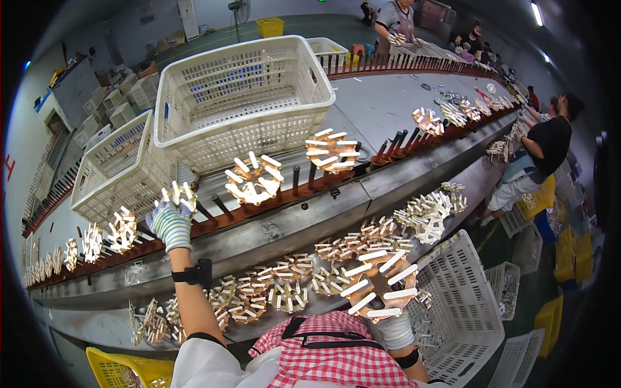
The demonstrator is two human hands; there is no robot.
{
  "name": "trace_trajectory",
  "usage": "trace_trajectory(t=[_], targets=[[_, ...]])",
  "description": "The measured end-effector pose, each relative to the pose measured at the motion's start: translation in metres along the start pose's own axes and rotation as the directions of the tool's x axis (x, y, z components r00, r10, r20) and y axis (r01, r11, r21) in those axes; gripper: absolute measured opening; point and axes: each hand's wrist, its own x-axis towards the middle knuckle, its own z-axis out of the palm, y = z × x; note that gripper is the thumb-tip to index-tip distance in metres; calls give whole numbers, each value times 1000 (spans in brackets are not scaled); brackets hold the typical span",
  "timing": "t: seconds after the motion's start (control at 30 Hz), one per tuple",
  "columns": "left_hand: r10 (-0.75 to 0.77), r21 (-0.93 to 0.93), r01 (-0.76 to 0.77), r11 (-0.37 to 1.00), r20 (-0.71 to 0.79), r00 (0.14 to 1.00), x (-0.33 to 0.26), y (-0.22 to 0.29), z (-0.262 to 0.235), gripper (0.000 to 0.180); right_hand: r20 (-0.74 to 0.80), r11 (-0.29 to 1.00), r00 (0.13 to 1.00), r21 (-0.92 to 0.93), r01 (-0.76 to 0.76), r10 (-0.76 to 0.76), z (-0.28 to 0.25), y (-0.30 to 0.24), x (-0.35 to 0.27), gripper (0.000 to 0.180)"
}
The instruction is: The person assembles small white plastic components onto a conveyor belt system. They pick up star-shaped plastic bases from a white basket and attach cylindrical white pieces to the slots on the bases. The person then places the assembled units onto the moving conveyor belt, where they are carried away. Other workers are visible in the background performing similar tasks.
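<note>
My left hand (pixel 171 225), in a striped knit glove, reaches forward to the row of posts. Its fingers are closed on the lower side of a ring-shaped part with white bars (pixel 178 194). My right hand (pixel 396 330), gloved alike, is low in front of me at the right. A larger-looking copper-coloured ring with white bars (pixel 380 284) is held up by it, hiding most of the fingers. Two similar rings, one copper (pixel 253 178) and another copper (pixel 332 150), sit on posts to the right of my left hand.
Many more barred rings lie heaped on the near metal ledge (pixel 278 304). A big white crate (pixel 242 123) and a smaller crate (pixel 116 168) stand behind the posts. A white basket (pixel 462 304) is at my right, a yellow bin (pixel 107 365) at lower left. Co-workers (pixel 550 142) work along the line.
</note>
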Motion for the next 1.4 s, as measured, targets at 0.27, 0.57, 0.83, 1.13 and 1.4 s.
trace_trajectory(t=[0.27,0.57,0.83,1.13,1.4], targets=[[-58,-71,57,996,-6,998,14,-54,30,33,-31,992,993,49,-116,117,15,-22,7,71],[-66,-132,79,988,99,993,33,-102,47,28,-49,999,999,46,-13,15,20,-52,13,72],[106,-35,-131,991,-403,909,8,-104,-29,39,11,955,977,-210,211,-214,46,-94,61,73],[928,-985,10,-173,-159,336,-220,131,-91,50,77,742,914,-559,371,-399,74,-109,67,74],[996,-765,639,-76,-34,77,-292,137,-63,39,263,-329,965,912,-246,7,40,-34,26,58]])
